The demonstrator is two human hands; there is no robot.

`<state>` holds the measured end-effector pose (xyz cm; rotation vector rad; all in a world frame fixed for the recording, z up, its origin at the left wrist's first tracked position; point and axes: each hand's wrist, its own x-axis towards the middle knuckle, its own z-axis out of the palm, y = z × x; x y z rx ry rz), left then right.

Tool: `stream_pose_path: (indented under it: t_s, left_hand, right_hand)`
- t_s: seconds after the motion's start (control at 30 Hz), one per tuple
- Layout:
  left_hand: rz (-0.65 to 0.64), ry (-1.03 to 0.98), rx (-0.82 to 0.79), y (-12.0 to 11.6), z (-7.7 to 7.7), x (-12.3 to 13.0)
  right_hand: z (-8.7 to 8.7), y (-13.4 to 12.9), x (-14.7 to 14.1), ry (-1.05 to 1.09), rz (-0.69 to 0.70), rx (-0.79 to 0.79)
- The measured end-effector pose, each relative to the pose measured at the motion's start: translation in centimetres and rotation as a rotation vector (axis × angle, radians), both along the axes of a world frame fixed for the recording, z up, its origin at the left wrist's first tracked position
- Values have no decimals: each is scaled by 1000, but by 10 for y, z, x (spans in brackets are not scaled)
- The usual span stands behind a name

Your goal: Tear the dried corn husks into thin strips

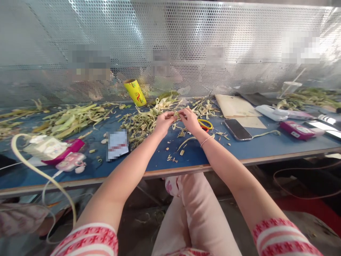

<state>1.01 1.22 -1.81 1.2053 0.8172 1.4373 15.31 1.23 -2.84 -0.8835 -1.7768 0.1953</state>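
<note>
Close together over the middle of the blue table (149, 160), my left hand (165, 122) and my right hand (188, 118) pinch one small pale green plant piece (176, 115) between their fingertips. Behind and left of them spreads a pile of green and pale dried plant scraps (140, 124). Scissors with yellow and red handles (206, 124) lie just right of my right hand, partly hidden by it. Small trimmings (182, 152) are scattered on the table in front of my hands.
A yellow tube (135, 93) leans near the perforated metal panel (186, 28). Leafy stalks (77, 119) lie at left, near a magenta box (64, 151) and a phone with a blurred screen (117, 144). At right are brown paper (236, 105), a dark phone (238, 129) and another magenta box (297, 130).
</note>
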Motion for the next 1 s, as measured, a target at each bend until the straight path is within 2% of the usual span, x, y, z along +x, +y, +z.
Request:
stream_pose_path:
  t_s: [0.17, 0.37, 0.57, 0.8, 1.0]
  left_hand:
    - [21, 0, -29, -6, 5, 2]
    - [87, 30, 56, -2, 2, 2]
    - [113, 71, 92, 4, -3, 0]
    - [107, 110, 139, 2, -2, -2]
    - [24, 6, 122, -2, -2, 0]
  right_hand:
    - [0, -3, -4, 11, 3, 44]
    - [1, -5, -6, -27, 10, 107]
    - [0, -1, -6, 7, 14, 22]
    - [1, 4, -6, 248, 133, -277]
    - [5, 0, -5, 228, 42, -186]
